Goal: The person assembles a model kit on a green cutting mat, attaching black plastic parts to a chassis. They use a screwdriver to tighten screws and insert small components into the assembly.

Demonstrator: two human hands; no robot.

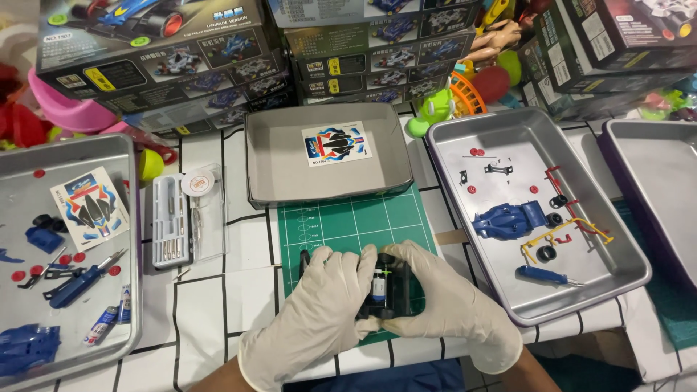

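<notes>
Both hands wear thin white disposable gloves and meet over the green gridded cutting mat at the near edge of the table. The left hand and the right hand hold between them a small black plastic toy-car chassis, which carries a silver cylindrical motor and sits just above the near right part of the mat. The left fingers are curled against the left side of the chassis, with the thumb laid over its top edge. The right fingers wrap around the right side and are closed on it. Both grips are partly closed, shaped to the part.

Just behind the mat lies a shallow grey cardboard box lid with a sticker sheet inside. To the right stands a rectangular silver metal tray holding a blue plastic car body shell, a yellow parts frame, black wheels and a blue-handled screwdriver. To the left, a clear plastic tool case lies beside a second silver metal tray with blue parts, red washers and another sticker sheet.
</notes>
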